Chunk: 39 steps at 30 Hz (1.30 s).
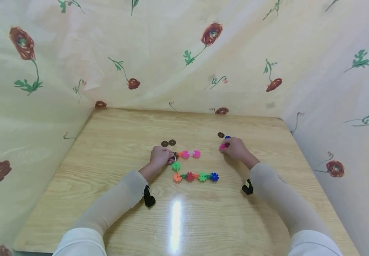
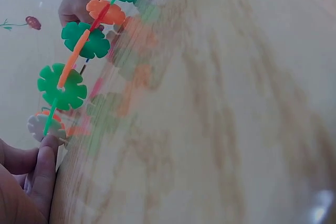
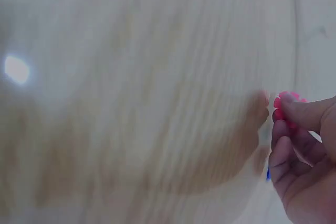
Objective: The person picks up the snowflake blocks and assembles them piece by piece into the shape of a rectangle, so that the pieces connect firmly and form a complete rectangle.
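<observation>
A chain of interlocking flower-shaped plastic discs [image 1: 190, 176] lies on the table in a square C shape, in orange, red, green, blue, pink, white and dark brown. My left hand [image 1: 160, 156] holds its upper left corner, by the dark brown disc; in the left wrist view the thumb and fingertips meet at a white disc [image 2: 39, 125]. Off to the right of the chain, my right hand [image 1: 237, 148] pinches a pink flower disc [image 3: 286, 103] between thumb and fingers, partly covered by them. A blue disc [image 1: 227, 137] lies just behind that hand.
Two loose dark brown discs [image 1: 168, 143] lie behind the left hand. Another brown disc [image 1: 221, 135] sits beside the blue one. The wooden table [image 1: 123, 227] meets flower-printed cloth [image 1: 159, 71] at its back and sides.
</observation>
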{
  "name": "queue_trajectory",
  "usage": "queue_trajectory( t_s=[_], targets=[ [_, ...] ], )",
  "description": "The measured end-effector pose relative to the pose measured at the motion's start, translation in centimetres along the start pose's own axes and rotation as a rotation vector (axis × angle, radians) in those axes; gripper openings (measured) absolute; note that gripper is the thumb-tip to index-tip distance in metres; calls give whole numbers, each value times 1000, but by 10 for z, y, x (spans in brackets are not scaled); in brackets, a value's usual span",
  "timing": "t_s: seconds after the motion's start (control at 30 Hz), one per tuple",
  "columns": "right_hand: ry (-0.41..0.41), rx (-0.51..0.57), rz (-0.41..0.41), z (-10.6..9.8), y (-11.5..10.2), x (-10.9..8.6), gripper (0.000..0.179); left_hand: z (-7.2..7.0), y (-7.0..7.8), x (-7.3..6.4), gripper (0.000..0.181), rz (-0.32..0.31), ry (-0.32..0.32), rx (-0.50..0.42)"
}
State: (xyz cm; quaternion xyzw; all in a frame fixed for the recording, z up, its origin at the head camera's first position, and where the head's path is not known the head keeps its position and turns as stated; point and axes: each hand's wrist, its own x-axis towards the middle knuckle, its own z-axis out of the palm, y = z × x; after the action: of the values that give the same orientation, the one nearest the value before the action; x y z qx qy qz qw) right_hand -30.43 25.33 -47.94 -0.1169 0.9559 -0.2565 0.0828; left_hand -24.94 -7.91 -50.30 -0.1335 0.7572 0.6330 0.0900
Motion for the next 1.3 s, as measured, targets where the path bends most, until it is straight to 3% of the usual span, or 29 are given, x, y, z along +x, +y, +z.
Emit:
queue_trajectory(
  t_s=[0.27, 0.63, 0.93, 1.3],
  targets=[
    [-34, 26, -103, 25, -35, -2, 12, 0, 0, -1, 13, -14, 14, 4],
    [-18, 33, -225, 39, -51, -4, 9, 0, 0, -2, 13, -15, 6, -7],
    [10, 21, -244, 39, -54, -7, 9, 1, 0, 0, 14, -29, 6, -10],
    [6, 38, -197, 42, -50, -8, 10, 1, 0, -1, 13, -23, 10, -13]
  ],
)
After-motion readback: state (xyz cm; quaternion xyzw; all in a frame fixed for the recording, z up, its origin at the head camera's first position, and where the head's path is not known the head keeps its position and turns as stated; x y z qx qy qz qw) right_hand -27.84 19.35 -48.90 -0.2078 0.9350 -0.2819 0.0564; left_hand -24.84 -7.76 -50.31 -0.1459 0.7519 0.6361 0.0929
